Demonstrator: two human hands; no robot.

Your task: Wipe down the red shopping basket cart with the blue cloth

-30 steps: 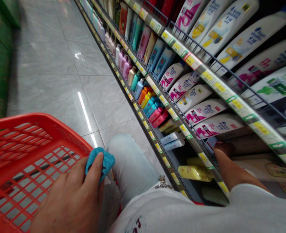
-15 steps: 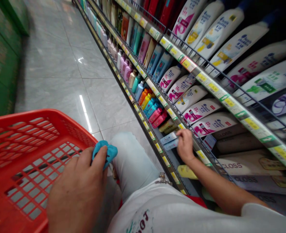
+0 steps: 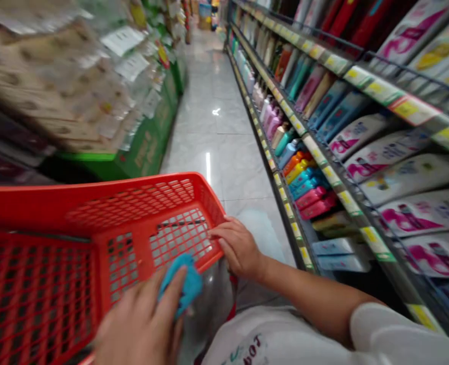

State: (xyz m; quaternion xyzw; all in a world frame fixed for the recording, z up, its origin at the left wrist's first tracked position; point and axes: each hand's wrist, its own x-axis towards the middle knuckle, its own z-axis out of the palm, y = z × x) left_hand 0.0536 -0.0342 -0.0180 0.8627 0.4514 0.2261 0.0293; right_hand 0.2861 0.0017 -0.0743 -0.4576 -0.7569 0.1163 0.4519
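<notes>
Blue cloth (image 3: 181, 283) between left fingers (image 3: 144, 317), basket (image 3: 95, 200) below

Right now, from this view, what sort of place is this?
Probably a supermarket or toiletries shop aisle: shelves of shampoo bottles, yellow shelf price labels, and a red plastic shopping basket held over a tiled floor.
</notes>
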